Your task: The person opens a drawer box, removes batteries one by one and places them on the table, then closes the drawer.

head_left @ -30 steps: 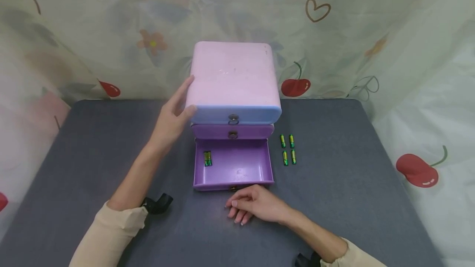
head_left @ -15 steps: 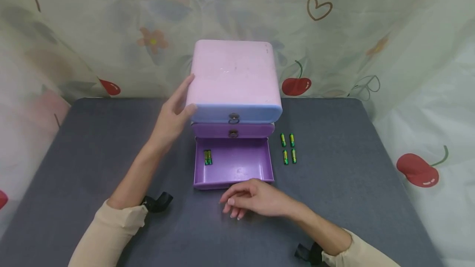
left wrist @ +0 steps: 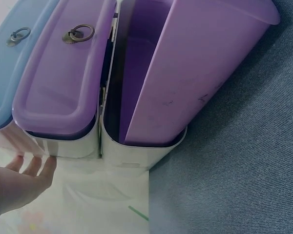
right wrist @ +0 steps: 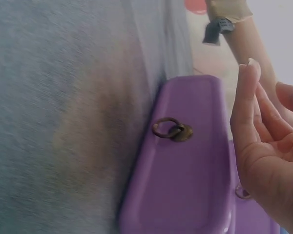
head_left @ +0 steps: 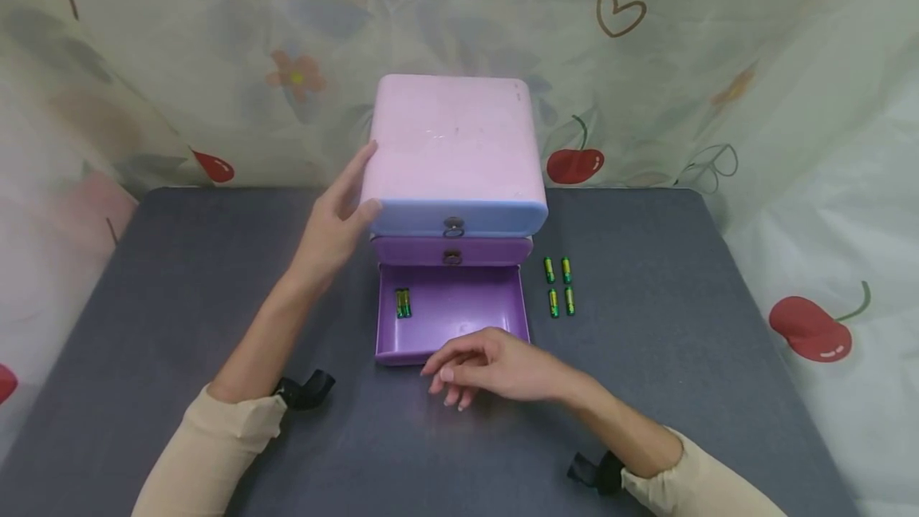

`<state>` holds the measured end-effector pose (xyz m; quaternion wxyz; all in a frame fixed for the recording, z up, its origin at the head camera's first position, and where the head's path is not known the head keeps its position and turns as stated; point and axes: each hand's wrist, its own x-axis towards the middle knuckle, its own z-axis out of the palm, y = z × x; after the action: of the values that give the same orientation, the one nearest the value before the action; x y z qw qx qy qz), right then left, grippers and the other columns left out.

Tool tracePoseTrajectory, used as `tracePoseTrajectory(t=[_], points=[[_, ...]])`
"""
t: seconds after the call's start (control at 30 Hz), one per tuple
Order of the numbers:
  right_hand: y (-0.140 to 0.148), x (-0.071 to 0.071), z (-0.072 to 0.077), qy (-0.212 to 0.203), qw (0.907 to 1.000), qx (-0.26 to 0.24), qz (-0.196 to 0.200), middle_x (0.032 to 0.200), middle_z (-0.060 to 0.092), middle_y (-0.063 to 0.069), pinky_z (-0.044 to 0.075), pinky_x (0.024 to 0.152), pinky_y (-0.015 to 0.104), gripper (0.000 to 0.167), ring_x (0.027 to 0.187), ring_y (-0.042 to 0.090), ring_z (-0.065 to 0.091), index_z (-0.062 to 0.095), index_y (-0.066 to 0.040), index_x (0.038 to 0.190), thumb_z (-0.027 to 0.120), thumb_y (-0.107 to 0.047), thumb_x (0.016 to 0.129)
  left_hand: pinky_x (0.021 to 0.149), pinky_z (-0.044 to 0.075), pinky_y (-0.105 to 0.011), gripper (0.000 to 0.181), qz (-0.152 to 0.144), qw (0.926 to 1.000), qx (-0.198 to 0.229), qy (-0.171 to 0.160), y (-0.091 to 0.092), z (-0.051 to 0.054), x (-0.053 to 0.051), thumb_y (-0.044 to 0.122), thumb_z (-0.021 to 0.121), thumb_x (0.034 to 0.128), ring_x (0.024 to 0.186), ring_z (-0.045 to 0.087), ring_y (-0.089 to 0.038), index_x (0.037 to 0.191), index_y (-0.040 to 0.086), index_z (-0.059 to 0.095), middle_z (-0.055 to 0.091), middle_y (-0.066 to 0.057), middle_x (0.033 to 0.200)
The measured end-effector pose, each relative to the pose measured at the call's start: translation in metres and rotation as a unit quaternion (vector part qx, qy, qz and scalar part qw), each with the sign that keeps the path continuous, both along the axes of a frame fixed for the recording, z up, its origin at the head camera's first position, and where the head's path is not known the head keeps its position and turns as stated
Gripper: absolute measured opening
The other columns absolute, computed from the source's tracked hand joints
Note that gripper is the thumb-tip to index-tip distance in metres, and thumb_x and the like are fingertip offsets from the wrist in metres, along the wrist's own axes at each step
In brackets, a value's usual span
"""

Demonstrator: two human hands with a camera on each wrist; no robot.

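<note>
A small cabinet with a pink top [head_left: 454, 138] has a blue top drawer [head_left: 402, 219] and a purple middle drawer [head_left: 405, 251], both closed. Its purple bottom drawer [head_left: 459, 317] is pulled out, with two green batteries [head_left: 404, 303] side by side at its left. My left hand [head_left: 332, 222] rests on the cabinet's left side, fingers spread; the left wrist view shows its fingertips [left wrist: 50, 165] against the side. My right hand [head_left: 498, 365] hovers at the bottom drawer's front edge, fingers loosely bent and holding nothing. In the right wrist view the drawer's ring pull [right wrist: 167, 127] is beside that hand.
Several green batteries [head_left: 554, 303] stand or lie in two rows on the grey tabletop [head_left: 646, 325], right of the drawers. A printed curtain [head_left: 459, 6] hangs behind and at both sides. Black straps [head_left: 305, 391] are on both wrists.
My right hand has moved up and slightly left, from below the bottom drawer's front to over its front edge. My left hand keeps its place on the cabinet's side.
</note>
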<state>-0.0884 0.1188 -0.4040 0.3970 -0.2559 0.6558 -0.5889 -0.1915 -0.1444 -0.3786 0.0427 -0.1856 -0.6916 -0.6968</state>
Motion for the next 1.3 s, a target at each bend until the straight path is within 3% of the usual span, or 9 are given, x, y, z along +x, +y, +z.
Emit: tracePoseTrajectory(t=[0.17,0.33,0.7,0.93,1.13,1.3], points=[[-0.003,-0.009,0.007,0.025,0.9996,0.0,-0.015,0.098,0.073,0.009,0.058,0.075,0.05,0.023,0.086,0.039,0.067,0.067,0.003,0.117,0.058,-0.009,0.1,0.122,0.016,-0.039,0.073,-0.002,1.0,0.002,0.008,0.0,0.0,0.0,0.034,0.07,0.0937,0.15,0.021,-0.016,0.156,0.017,0.035,0.025,-0.002,0.163],[-0.006,-0.017,0.008,0.054,0.9978,0.008,-0.038,0.097,0.072,0.016,0.056,0.077,0.054,0.024,0.087,0.04,0.066,0.066,0.008,0.116,0.058,-0.008,0.1,0.121,0.017,-0.039,0.069,0.0,1.0,0.0,0.005,0.0,-0.001,0.0,0.026,0.068,0.0961,0.149,0.022,-0.017,0.156,0.017,0.035,0.025,-0.002,0.163],[-0.012,-0.034,0.0,0.152,0.985,0.043,-0.069,0.099,0.073,0.016,0.056,0.071,0.026,0.023,0.086,0.027,0.069,0.07,0.0,0.113,0.067,-0.015,0.096,0.121,0.02,-0.038,0.066,0.006,0.9999,-0.012,0.003,-0.001,0.0,0.0,0.024,0.066,0.0972,0.149,0.023,-0.017,0.156,0.019,0.035,0.027,0.0,0.162],[-0.016,-0.042,-0.008,0.193,0.975,0.071,-0.083,0.097,0.074,0.006,0.056,0.075,0.027,0.02,0.086,0.014,0.068,0.071,-0.002,0.111,0.068,-0.012,0.094,0.12,0.021,-0.041,0.064,0.006,0.9999,-0.012,-0.004,0.0,-0.001,-0.001,0.013,0.062,0.0975,0.149,0.024,-0.015,0.155,0.021,0.036,0.027,0.002,0.162],[-0.021,-0.049,-0.014,0.21,0.9695,0.09,-0.089,0.094,0.073,-0.002,0.056,0.077,0.028,0.021,0.086,0.012,0.068,0.071,-0.002,0.112,0.068,-0.004,0.091,0.12,0.022,-0.044,0.064,0.004,1.0,-0.007,-0.006,0.0,-0.001,-0.002,0.016,0.063,0.0975,0.148,0.024,-0.016,0.155,0.022,0.036,0.027,0.002,0.162],[-0.024,-0.054,-0.019,0.215,0.9669,0.1,-0.094,0.092,0.073,-0.001,0.056,0.075,0.026,0.025,0.082,0.011,0.067,0.07,0.0,0.114,0.071,-0.003,0.089,0.12,0.022,-0.045,0.065,0.002,0.9999,-0.011,-0.009,-0.001,-0.001,-0.001,0.021,0.064,0.0973,0.149,0.024,-0.017,0.156,0.023,0.035,0.026,0.003,0.162]])
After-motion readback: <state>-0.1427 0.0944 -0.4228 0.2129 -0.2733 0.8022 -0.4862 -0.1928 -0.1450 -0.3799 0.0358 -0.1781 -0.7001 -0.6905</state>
